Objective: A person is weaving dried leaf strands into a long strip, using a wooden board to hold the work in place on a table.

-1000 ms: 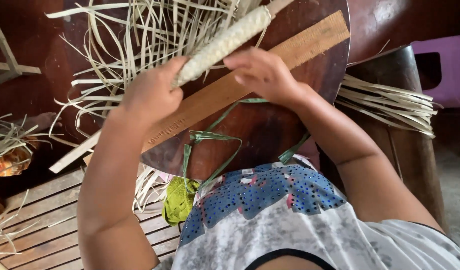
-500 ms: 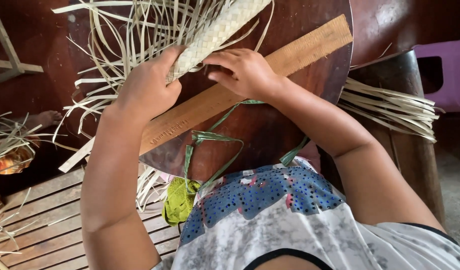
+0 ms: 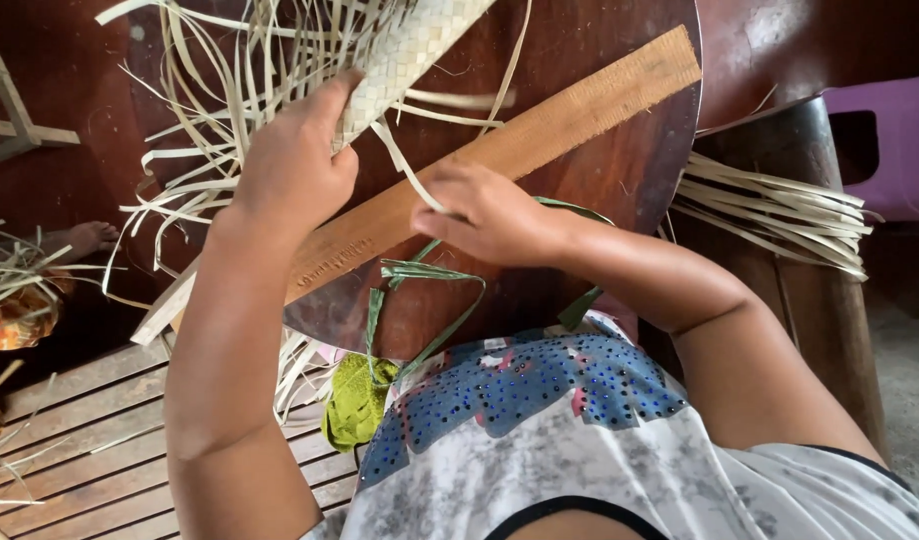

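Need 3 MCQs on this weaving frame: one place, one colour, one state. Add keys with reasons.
1. Where does the wooden ruler lie?
A. across the round board
B. on the purple stool
C. on the slatted floor

2. What colour are the loose strips under the right hand?
A. red
B. green
C. black

3. What is the right hand doing?
A. resting flat
B. pinching a pale strip
C. holding scissors

Key: A, it runs slantwise over the board; B, they are green; B, its fingertips grip one strip trailing from the woven piece in the left hand.
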